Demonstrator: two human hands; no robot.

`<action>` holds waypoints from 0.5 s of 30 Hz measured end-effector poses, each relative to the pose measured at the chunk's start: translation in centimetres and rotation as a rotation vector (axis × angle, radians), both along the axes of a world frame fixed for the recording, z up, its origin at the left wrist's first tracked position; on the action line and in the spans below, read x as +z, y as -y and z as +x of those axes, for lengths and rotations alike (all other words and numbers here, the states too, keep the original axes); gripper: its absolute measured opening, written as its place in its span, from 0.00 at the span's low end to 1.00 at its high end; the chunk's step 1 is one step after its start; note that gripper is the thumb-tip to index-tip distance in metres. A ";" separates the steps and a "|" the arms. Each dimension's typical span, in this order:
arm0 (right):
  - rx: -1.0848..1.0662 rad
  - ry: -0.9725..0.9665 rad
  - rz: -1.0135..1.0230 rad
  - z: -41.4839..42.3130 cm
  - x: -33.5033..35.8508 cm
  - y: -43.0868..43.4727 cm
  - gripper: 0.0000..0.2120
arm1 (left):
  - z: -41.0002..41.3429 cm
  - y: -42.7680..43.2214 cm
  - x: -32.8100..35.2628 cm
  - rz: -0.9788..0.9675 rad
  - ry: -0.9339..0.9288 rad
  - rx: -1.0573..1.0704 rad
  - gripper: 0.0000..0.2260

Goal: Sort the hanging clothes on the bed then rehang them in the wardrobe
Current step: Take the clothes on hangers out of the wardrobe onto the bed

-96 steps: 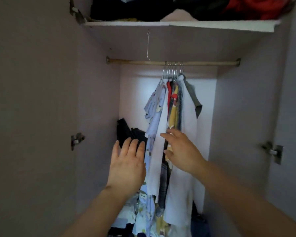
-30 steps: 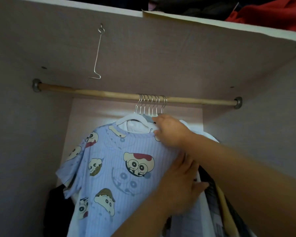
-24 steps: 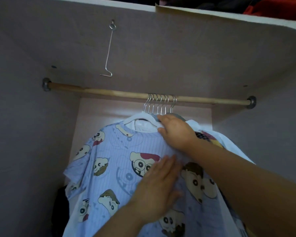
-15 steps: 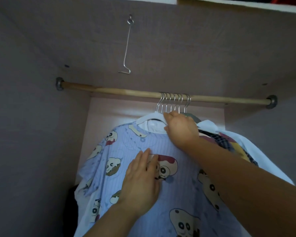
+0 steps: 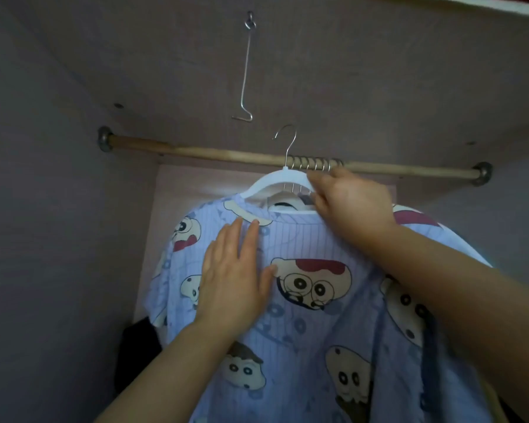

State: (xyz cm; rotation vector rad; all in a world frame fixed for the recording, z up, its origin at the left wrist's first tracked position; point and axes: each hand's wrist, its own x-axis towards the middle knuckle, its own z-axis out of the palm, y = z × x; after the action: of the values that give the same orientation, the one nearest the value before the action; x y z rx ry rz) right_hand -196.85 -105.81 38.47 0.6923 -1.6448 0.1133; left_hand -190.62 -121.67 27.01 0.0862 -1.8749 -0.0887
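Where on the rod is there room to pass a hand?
The rod is bare from its left bracket to the bunched hooks, and from them to the right bracket. Mid-rod is crowded: hooks, plus the right hand gripping the white hanger.

The rod (image 5: 214, 155) runs left to right across the wardrobe (image 5: 58, 209). A wire hook (image 5: 246, 71) hangs from the board (image 5: 364, 71) above it. A row of hanger hooks (image 5: 315, 163) sits on the rod. Our right hand (image 5: 351, 206) holds the hanger (image 5: 275, 181) just below them, its hook up above the rod. The shirt (image 5: 312, 331) hangs on it. Our left hand (image 5: 232, 282) lies flat on the shirt.
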 end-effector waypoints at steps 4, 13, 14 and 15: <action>-0.006 0.024 0.055 2.9 -3.7 -3.0 0.17 | 0.1 0.2 -0.9 -0.017 -0.063 0.005 0.34; 0.055 -0.160 0.062 9.7 -9.6 -9.6 0.18 | 5.2 -3.3 -4.3 -0.068 -0.154 -0.134 0.32; 0.049 -0.145 0.051 10.6 -10.2 -10.6 0.19 | 6.0 -4.0 -4.5 -0.083 -0.169 -0.149 0.31; 0.041 -0.126 0.041 11.5 -10.8 -11.6 0.19 | 6.9 -4.8 -4.8 -0.103 -0.178 -0.154 0.30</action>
State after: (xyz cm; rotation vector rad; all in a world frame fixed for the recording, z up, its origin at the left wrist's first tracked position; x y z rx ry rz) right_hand -185.33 -94.17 27.67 0.7498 -1.5166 0.0642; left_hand -183.75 -116.91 22.26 -0.1330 -1.7031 -0.1023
